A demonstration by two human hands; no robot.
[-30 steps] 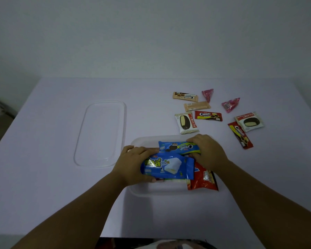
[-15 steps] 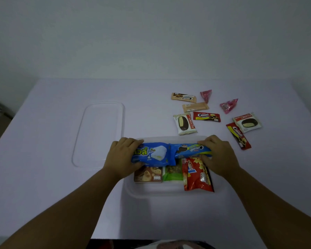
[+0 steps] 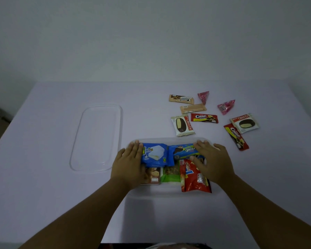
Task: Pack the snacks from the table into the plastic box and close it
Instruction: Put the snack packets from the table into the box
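Note:
The clear plastic box (image 3: 169, 192) sits at the table's near middle. Inside it lie a blue cake packet (image 3: 153, 154), a blue cookie packet (image 3: 184, 150), a brown packet (image 3: 153, 176), a green packet (image 3: 170, 174) and a red snack bag (image 3: 194, 178). My left hand (image 3: 128, 162) rests with straight fingers on the left end of the blue cake packet. My right hand (image 3: 211, 161) lies flat over the right end of the blue cookie packet and the red bag. The clear lid (image 3: 97, 137) lies to the left of the box.
Several loose snacks lie at the back right: two Choco Pie packets (image 3: 182, 125) (image 3: 244, 123), two red cookie packets (image 3: 204, 118) (image 3: 236, 136), two tan wafer bars (image 3: 181, 98) (image 3: 193, 108) and two pink candies (image 3: 203, 97) (image 3: 225, 106). A wall stands behind the table.
Both hands slid the two blue packets to the box's far side, side by side, uncovering the brown, green and red packets. My fingers have straightened out flat on them.

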